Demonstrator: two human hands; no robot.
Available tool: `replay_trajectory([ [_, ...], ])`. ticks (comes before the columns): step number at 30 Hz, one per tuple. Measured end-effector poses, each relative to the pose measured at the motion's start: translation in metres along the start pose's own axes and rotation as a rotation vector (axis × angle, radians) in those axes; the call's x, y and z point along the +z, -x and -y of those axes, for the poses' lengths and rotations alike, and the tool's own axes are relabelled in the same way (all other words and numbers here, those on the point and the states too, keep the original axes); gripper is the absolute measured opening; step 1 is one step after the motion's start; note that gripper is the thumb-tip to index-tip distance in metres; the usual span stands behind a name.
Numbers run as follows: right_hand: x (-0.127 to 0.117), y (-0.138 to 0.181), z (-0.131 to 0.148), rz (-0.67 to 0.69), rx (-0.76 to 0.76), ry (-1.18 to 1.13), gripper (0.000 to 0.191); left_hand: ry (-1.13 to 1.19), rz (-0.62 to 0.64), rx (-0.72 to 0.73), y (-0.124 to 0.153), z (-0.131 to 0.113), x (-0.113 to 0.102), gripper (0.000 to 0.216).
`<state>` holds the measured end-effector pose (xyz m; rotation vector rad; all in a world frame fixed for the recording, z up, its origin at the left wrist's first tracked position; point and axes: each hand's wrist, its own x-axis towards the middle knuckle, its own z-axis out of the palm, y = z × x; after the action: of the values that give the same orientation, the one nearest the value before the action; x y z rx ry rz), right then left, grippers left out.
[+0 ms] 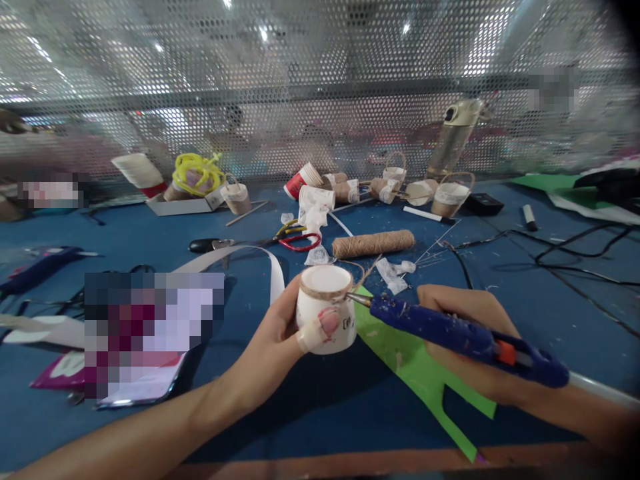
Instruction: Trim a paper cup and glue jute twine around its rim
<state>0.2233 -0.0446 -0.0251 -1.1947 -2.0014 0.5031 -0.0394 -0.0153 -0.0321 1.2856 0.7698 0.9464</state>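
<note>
My left hand (280,340) is closed round a small white paper cup (326,337), with the thumb, wrapped in a pale bandage, across its front. Brown twine (325,293) runs round the cup near its rim, and a loose end trails off behind to the right. In my right hand (465,327) is a blue glue gun (440,327) with an orange part near its rear and a clear glue stick out of the back. Its metal nozzle meets the twine at the cup's right side. Beneath the gun lies a cut green sheet (400,360).
Behind the cup lie a twine roll (373,244), red-handled scissors (300,241) and white lace scraps (393,275). Small twine-wrapped baskets (451,197) and a bottle (455,137) stand by the perforated metal screen (320,87). Leftward are a phone (145,380) and another glue gun (43,267); black cables (565,257) cross rightward.
</note>
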Motion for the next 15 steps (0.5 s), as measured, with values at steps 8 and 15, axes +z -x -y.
replay_trajectory([
  [8, -0.0007, 0.0001, -0.0018, 0.036, 0.086, -0.082, 0.027, 0.025, -0.023, -0.028, 0.0007, 0.0044, -0.0046, 0.044],
  [15, 0.0014, -0.0012, -0.0013, 0.016, 0.175, -0.131, 0.022, 0.051, -0.034, -0.041, 0.0003, 0.0033, -0.0043, 0.044],
])
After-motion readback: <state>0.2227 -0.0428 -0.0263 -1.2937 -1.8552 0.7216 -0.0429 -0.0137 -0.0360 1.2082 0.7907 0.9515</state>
